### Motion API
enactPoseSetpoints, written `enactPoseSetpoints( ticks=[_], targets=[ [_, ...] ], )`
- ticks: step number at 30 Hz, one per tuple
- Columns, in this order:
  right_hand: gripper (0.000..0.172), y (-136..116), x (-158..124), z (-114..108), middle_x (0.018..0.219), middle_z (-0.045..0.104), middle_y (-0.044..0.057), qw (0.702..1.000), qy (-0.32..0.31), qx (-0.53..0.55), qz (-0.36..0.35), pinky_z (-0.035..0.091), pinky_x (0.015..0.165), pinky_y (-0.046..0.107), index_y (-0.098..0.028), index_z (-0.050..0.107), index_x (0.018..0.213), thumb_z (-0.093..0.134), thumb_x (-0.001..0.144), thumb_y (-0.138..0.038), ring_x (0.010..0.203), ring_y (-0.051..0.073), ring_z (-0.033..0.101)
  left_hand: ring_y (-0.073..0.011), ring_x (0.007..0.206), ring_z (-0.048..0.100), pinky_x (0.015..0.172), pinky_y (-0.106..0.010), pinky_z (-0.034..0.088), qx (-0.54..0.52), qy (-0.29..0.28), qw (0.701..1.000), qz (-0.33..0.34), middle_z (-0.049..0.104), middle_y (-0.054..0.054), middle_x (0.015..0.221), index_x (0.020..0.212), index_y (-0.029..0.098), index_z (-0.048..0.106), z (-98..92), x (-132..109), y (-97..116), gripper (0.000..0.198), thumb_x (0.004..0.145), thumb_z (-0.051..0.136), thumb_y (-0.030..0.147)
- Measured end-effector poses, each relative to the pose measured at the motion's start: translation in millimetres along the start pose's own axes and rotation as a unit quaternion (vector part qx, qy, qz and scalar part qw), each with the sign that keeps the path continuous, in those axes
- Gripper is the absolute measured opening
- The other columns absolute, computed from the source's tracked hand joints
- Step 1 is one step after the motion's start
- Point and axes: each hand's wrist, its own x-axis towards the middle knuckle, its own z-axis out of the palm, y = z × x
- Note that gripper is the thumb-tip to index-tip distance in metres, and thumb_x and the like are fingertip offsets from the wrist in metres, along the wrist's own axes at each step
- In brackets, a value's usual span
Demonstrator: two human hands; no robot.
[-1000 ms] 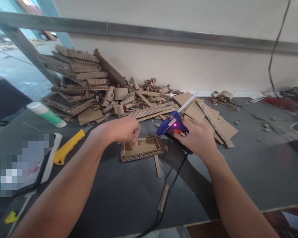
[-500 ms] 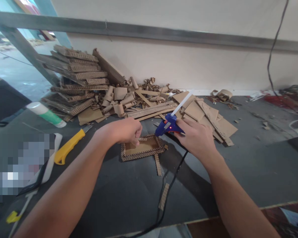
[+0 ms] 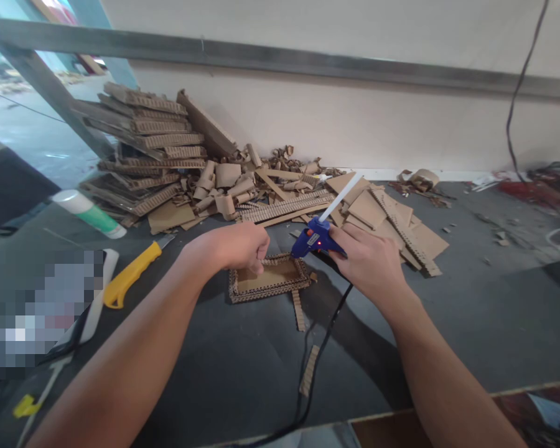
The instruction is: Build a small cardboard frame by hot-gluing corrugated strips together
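Observation:
A small brown cardboard tray [image 3: 273, 285] with corrugated rims lies on the dark grey table [image 3: 471, 311]. My left hand [image 3: 236, 246] rests closed over its far left rim, fingers pinched on a cardboard strip there. My right hand [image 3: 368, 261] grips a blue hot glue gun [image 3: 315, 238] with a red light and a white glue stick at the back. The gun's nozzle points down at the tray's far right corner. Its black cord [image 3: 322, 348] runs toward me across the table.
A stack of corrugated cardboard [image 3: 140, 149] and curled scraps [image 3: 261, 180] line the wall behind. Flat cardboard pieces [image 3: 396, 221] lie to the right. A yellow utility knife [image 3: 133, 274] and a green-and-white glue bottle [image 3: 88, 214] sit at left. Loose strips [image 3: 298, 310] lie near the tray.
The glue gun and my right hand have moved slightly away from me and left, toward the tray's far corner. My left hand has shifted a little right along the rim.

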Motion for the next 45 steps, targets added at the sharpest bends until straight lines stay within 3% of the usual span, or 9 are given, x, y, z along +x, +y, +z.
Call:
enactPoseSetpoints(
  ticks=[8,15,20,23,27,35,39,45],
  targets=[
    [0.029,-1.0,-0.9,0.7,0.084,0.072,0.002,1.000,-0.002,0.002,0.013,0.025,0.051,0.029,-0.024,0.070,0.114,0.059,0.087,-0.020,0.071,0.016,0.064,-0.0184,0.066,0.057,0.055,-0.029,0.036,-0.007,0.001,1.000,0.003,0.066,-0.003,0.077,0.072,0.021,0.054,-0.9,-3.3,2.6,0.019,0.073,0.072,0.027],
    [0.022,2.6,0.4,0.9,0.090,0.075,0.005,0.997,0.017,0.033,0.061,0.030,0.053,0.028,-0.021,0.070,0.102,0.063,0.083,-0.029,0.075,0.019,0.067,-0.0188,0.066,0.059,0.055,-0.030,0.036,-0.008,0.014,1.000,0.006,0.069,-0.003,0.076,0.072,0.021,0.057,-0.2,-2.0,2.2,0.017,0.071,0.073,0.027],
    [0.020,5.4,3.3,5.0,0.073,0.069,0.005,0.988,0.006,0.082,0.134,0.031,0.053,0.028,-0.020,0.066,0.087,0.063,0.078,-0.037,0.064,0.020,0.061,-0.0189,0.067,0.062,0.055,-0.029,0.036,-0.001,0.044,0.998,0.040,0.070,-0.003,0.075,0.073,0.020,0.061,-0.8,-1.0,4.7,0.019,0.071,0.077,0.031],
    [0.020,8.1,6.0,9.2,0.060,0.060,0.001,0.968,-0.010,0.130,0.214,0.032,0.055,0.028,-0.022,0.059,0.076,0.063,0.076,-0.041,0.057,0.018,0.053,-0.0188,0.068,0.063,0.055,-0.028,0.037,-0.004,0.061,0.997,0.047,0.071,-0.003,0.077,0.073,0.020,0.062,-2.1,-2.8,7.6,0.019,0.070,0.078,0.030],
    [0.029,14.9,9.0,14.9,0.051,0.048,-0.003,0.920,-0.023,0.208,0.333,0.031,0.053,0.028,-0.023,0.048,0.063,0.063,0.074,-0.045,0.050,0.015,0.044,-0.0179,0.068,0.064,0.054,-0.027,0.038,-0.018,0.067,0.997,0.045,0.071,-0.003,0.079,0.073,0.020,0.064,-5.2,-6.3,8.0,0.018,0.071,0.078,0.031],
    [0.035,16.2,11.4,25.3,0.053,0.041,-0.005,0.867,-0.026,0.305,0.393,0.028,0.052,0.027,-0.022,0.049,0.061,0.065,0.073,-0.051,0.054,0.012,0.039,-0.0174,0.073,0.066,0.058,-0.026,0.039,-0.043,0.117,0.990,0.065,0.074,-0.002,0.083,0.079,0.020,0.067,-10.0,-17.6,9.1,0.021,0.072,0.078,0.037],
    [0.037,12.6,12.0,28.6,0.054,0.040,-0.006,0.852,0.005,0.337,0.400,0.029,0.054,0.028,-0.022,0.048,0.062,0.065,0.074,-0.052,0.054,0.012,0.038,-0.0183,0.074,0.066,0.059,-0.027,0.037,-0.046,0.173,0.983,0.034,0.074,-0.001,0.086,0.082,0.022,0.066,3.3,-20.2,16.2,0.021,0.074,0.078,0.037],
    [0.032,4.2,11.6,28.1,0.056,0.047,-0.004,0.860,0.022,0.353,0.368,0.033,0.057,0.028,-0.022,0.051,0.064,0.064,0.076,-0.048,0.056,0.012,0.040,-0.0215,0.084,0.066,0.064,-0.027,0.037,0.016,0.226,0.974,0.024,0.074,-0.001,0.088,0.085,0.024,0.067,47.1,-22.7,16.7,0.015,0.086,0.070,0.039]
  ],
)
